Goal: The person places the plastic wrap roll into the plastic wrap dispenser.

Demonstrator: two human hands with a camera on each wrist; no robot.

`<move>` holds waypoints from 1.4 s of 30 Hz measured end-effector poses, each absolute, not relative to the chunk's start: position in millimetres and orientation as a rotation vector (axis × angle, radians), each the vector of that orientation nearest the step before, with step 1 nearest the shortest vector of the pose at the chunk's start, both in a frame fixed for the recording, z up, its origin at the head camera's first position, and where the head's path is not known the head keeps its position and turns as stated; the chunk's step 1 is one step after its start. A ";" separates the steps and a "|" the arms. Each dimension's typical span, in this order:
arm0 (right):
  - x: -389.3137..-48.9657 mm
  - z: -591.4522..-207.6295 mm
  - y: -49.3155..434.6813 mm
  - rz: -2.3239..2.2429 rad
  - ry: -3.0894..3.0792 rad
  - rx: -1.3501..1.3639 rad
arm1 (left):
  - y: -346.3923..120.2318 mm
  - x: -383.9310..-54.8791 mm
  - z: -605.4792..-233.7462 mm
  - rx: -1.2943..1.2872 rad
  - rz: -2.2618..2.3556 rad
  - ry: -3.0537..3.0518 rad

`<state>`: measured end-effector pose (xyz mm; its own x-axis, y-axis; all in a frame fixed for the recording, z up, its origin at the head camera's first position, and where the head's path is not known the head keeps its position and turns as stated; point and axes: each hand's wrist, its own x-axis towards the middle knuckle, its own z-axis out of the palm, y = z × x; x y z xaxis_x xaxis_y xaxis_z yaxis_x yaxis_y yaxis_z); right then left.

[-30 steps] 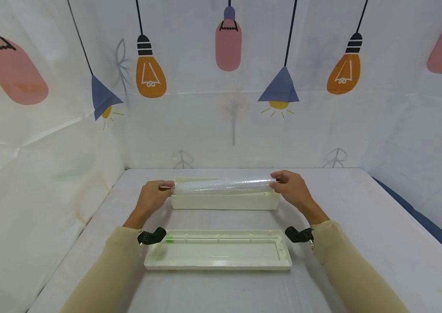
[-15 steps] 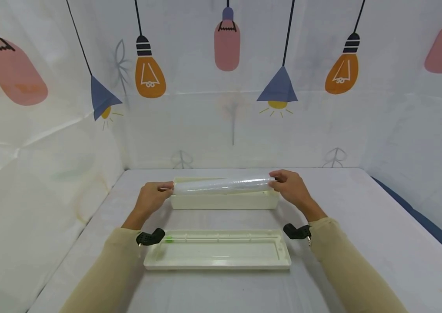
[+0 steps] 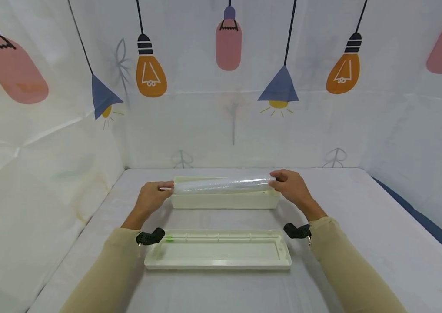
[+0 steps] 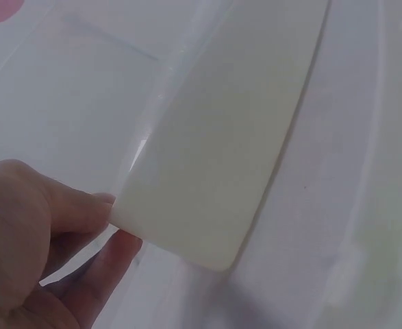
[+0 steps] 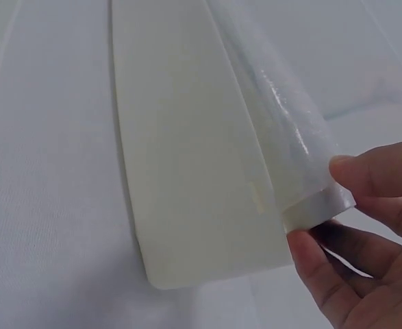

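Observation:
A roll of clear plastic wrap [image 3: 224, 186] lies slantwise over an open cream box [image 3: 225, 201], its right end raised above the rim in the head view. My right hand [image 3: 292, 187] grips that raised end; the right wrist view shows the thumb on the roll [image 5: 290, 130] and other fingers beneath it. At the opposite end, my left hand [image 3: 152, 198] pinches the roll's left end, with fingertips right at the box corner in the left wrist view. A long cream lid [image 3: 221, 256] lies on its back nearer to me, with a small green slider [image 3: 169, 239] on its rail.
A white-covered table [image 3: 361, 243] bears the box and lid. Behind it and to the left hang white sheets [image 3: 205, 130] printed with lamps. Black wrist cameras, such as the left one [image 3: 151, 237], sit close over the lid's ends.

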<state>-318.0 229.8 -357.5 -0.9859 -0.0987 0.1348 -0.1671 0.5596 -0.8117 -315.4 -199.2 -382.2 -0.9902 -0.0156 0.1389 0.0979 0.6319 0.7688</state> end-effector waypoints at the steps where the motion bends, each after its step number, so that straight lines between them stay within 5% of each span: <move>1: -317.8 -357.5 229.9 1.410 -2.713 0.232 | -199.2 -315.4 -382.1 -0.073 -1.293 -2.716; 23: -315.1 -360.4 234.3 1.568 -2.582 0.250 | -203.7 -310.3 -384.8 -0.111 -1.416 -2.686; 42: -269.9 -373.8 260.8 1.652 -2.652 0.365 | -217.8 -267.3 -385.4 -0.212 -1.527 -2.787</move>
<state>-269.9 260.8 -373.8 -0.9730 -0.1979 0.1186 -0.1938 0.4215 -0.8859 -267.3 -217.8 -385.4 -0.9901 0.1377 0.0256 0.0957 0.5317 0.8415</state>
